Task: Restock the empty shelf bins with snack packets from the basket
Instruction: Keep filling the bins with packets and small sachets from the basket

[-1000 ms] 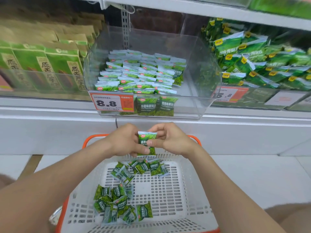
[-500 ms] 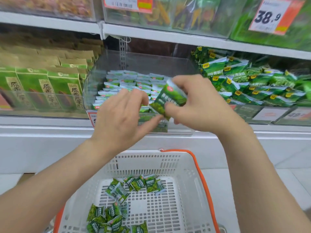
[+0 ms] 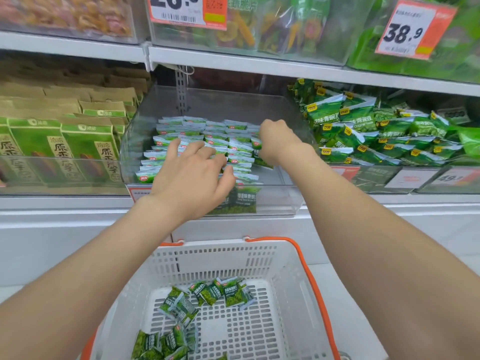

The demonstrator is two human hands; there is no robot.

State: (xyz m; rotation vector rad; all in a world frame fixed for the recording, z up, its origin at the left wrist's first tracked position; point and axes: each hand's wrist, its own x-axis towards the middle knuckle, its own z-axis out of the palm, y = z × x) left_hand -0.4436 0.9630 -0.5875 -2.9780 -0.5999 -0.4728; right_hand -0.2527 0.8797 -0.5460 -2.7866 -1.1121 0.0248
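— Where are the person's hands?

— Both reach into the clear bin [image 3: 280, 201] on the shelf, at 12 o'clock from the basket [image 3: 259, 252]. The left hand [image 3: 192, 175] lies palm down over the rows of packets [image 3: 207, 128], fingers spread wide and loose, holding nothing. Whether its fingertips press on the rows cannot be told.

— And the other one?

— The right hand [image 3: 278, 141] is at 2 o'clock from the left one, at the right end of the rows. Its fingers are curled down round a packet [image 3: 259, 158], whose green edge shows just below the wrist. The fingertips themselves are hidden behind the back of the hand.

— How do the rows sit?

— They stand on edge, pale tops up, across the left and middle of the bin. Clear floor shows at 3 o'clock from them.

— What is in the basket?

— It is white with orange handles and sits at 6 o'clock in the view, between the forearms. Loose packets [image 3: 215, 294] lie near its far wall, with another heap at 7 o'clock from them.

— And around the bin?

— Green and brown boxes [image 3: 85, 152] are at 9 o'clock, and a pile of larger green bags [image 3: 363, 126] is at 3 o'clock. A price tag [image 3: 407, 29] reading 38.9 hangs at 1 o'clock on the upper shelf.
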